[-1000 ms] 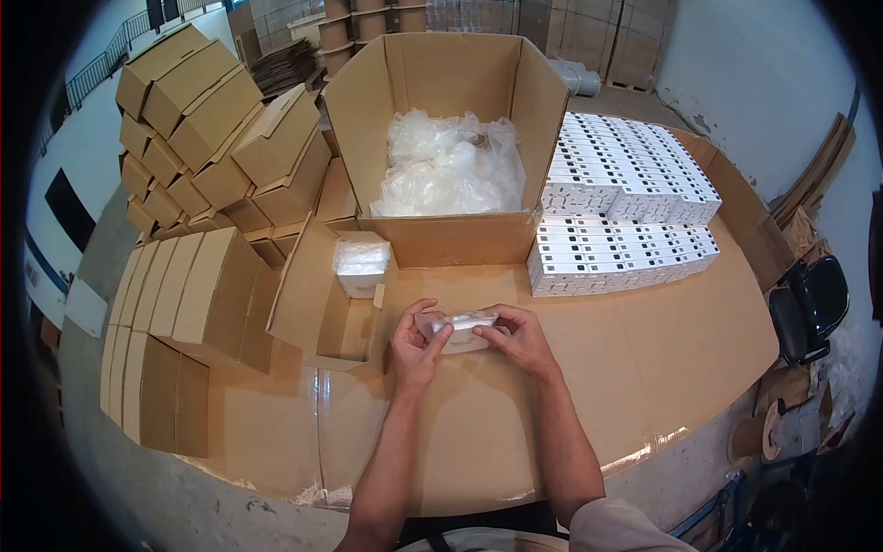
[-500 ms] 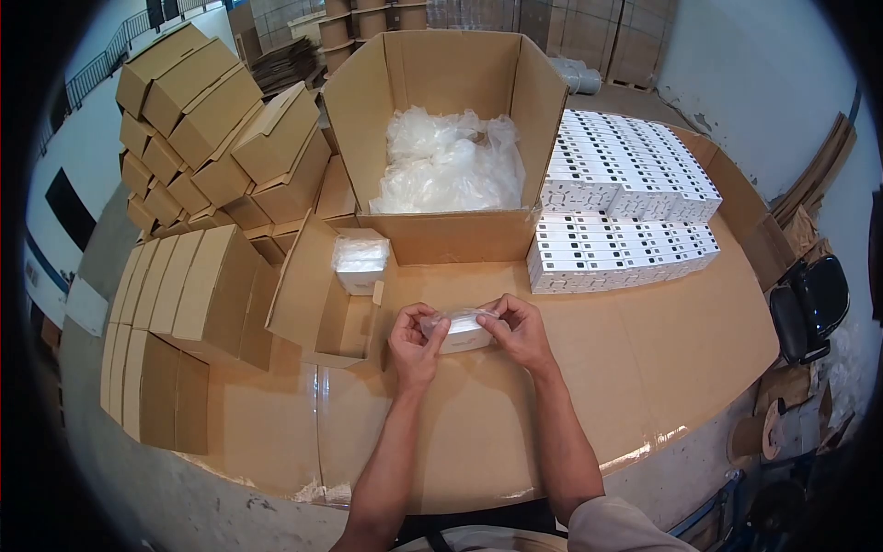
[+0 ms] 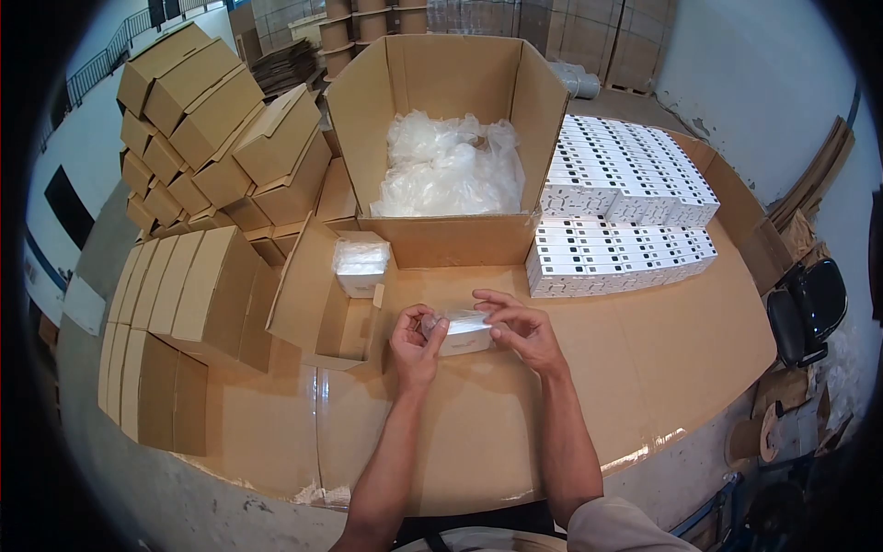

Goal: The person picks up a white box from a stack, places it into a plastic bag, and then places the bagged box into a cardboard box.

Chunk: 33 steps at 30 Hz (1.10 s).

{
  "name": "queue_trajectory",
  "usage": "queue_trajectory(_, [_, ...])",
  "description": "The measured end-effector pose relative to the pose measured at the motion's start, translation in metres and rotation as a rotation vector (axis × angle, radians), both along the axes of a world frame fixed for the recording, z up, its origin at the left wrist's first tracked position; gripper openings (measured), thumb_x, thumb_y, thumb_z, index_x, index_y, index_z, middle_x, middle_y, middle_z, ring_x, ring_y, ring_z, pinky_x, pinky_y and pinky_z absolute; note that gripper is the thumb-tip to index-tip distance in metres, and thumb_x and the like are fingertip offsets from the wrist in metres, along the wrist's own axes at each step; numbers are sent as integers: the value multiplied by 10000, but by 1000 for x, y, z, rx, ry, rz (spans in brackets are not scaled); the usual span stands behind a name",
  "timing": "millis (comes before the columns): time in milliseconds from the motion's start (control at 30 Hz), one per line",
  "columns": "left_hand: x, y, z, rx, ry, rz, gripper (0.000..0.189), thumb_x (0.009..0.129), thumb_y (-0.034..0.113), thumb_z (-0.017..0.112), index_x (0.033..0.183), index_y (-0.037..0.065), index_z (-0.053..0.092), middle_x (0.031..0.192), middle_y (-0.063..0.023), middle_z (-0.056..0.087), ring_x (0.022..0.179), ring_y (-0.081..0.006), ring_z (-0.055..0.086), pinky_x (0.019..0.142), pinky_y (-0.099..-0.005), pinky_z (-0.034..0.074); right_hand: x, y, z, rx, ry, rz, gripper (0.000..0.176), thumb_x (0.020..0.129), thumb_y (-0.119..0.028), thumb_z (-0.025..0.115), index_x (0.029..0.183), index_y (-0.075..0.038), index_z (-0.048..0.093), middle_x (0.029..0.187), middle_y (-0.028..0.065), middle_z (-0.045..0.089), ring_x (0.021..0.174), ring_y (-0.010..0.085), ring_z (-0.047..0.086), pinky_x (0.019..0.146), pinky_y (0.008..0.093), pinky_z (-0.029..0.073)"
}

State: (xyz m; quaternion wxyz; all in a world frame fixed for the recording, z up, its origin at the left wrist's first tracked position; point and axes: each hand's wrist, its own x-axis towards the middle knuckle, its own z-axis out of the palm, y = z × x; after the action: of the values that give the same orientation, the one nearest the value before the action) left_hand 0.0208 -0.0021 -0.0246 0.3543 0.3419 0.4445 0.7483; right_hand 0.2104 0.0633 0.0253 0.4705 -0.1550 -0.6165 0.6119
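Note:
A small white box (image 3: pixel 466 343) in a clear plastic bag stands on the cardboard-covered table in front of me. My left hand (image 3: pixel 416 348) is closed on its left end, the thumb along the box and the bag's loose film (image 3: pixel 432 322) by the fingers. At the right end is my right hand (image 3: pixel 524 333), its fingers spread and the thumb near the box's corner; whether the fingertips touch the film is hard to tell. Just left stands an open brown carton (image 3: pixel 317 308) with bagged white boxes (image 3: pixel 361 262) in its far end.
A large open carton (image 3: pixel 446 241) full of clear plastic bags (image 3: pixel 451 166) stands behind my hands. Rows of white boxes (image 3: pixel 621 253) are stacked to the right. Brown cartons (image 3: pixel 198 294) stand at the left, with more cartons (image 3: pixel 207 120) piled behind. A black chair (image 3: pixel 809 308) is beyond the table's right edge.
My right hand has loosened from the box's right end, its fingers lifting and spreading. My left hand keeps its hold.

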Motion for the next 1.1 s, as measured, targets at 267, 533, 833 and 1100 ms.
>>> queue_trajectory(267, [-3, 2, -2, 5, 5, -11, 298, 900, 28, 779, 1140, 22, 602, 1037, -28, 616, 936, -86, 588, 802, -223, 479, 4, -4, 0, -43, -470, 31, 252, 910, -46, 772, 1162, -41, 775, 1251, 103, 712, 1046, 155, 646, 879, 297, 524])
queue_trajectory(533, [-4, 2, -3, 9, 4, -36, 321, 899, 36, 789, 1156, 19, 596, 1050, -28, 612, 952, -84, 584, 822, -217, 473, 2, -8, 11, -158, -535, -14, 296, 912, -29, 764, 1207, -54, 765, 1009, 2, 738, 734, 45, 541, 624, 226, 444])
queue_trajectory(833, [-3, 3, -2, 37, -12, -47, 338, 900, 27, 785, 1174, 16, 587, 1056, -30, 613, 961, -89, 589, 841, -231, 489, 1, -8, 12, -143, -522, -51, 312, 905, -32, 772, 1215, -14, 741, 979, 4, 744, 821, 66, 601, 719, 245, 499])
queue_trajectory(1100, [-5, 2, -4, 17, -9, -61, 343, 901, -23, 752, 1187, 17, 567, 1092, -56, 602, 961, -103, 608, 854, -239, 501, 1, -7, 9, -169, -530, -45, 285, 899, -63, 796, 1171, 2, 745, 925, -3, 732, 737, 51, 569, 638, 232, 471])
